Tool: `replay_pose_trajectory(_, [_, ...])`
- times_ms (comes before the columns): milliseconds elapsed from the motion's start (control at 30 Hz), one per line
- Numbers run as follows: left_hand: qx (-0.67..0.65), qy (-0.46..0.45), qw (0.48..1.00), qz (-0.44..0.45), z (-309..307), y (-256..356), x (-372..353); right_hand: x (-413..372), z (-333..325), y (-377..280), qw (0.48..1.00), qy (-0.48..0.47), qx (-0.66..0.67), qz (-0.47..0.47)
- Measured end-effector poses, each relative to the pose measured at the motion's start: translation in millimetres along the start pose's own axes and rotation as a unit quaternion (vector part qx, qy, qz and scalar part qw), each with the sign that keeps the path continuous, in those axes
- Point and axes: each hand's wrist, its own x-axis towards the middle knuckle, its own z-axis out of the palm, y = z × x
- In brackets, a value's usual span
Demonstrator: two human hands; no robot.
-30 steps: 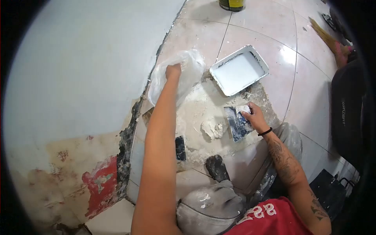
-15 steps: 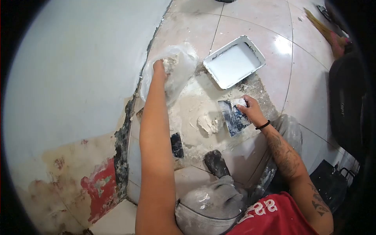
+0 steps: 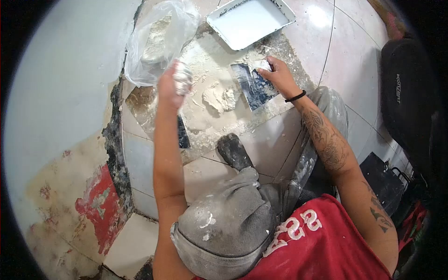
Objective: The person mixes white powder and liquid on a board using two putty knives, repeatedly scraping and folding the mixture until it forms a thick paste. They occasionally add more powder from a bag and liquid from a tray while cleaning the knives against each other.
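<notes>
Where floor meets wall, a plaster lump sits between two busy hands.
Left hand is clenched around white powder beside the plastic bag; right hand grips the scraper lying flat.

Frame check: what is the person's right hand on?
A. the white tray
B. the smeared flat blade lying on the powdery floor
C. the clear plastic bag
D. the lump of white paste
B: the right hand grips the top edge of the smeared blade, which lies flat on the floor below the white tray; the left hand holds white powder.
</notes>
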Motion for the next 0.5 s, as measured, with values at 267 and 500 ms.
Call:
replay_pose_trajectory(267, [0.606, -0.041, 0.784, 0.13, 22, -71, -24, 1, -1, 4, 0.996, 0.022, -0.091, -0.005])
replay_pose_trajectory(500, [0.643, -0.007, 0.745, 0.178, 28, -48, -64, -6, -4, 8, 0.988, -0.01, -0.145, 0.041])
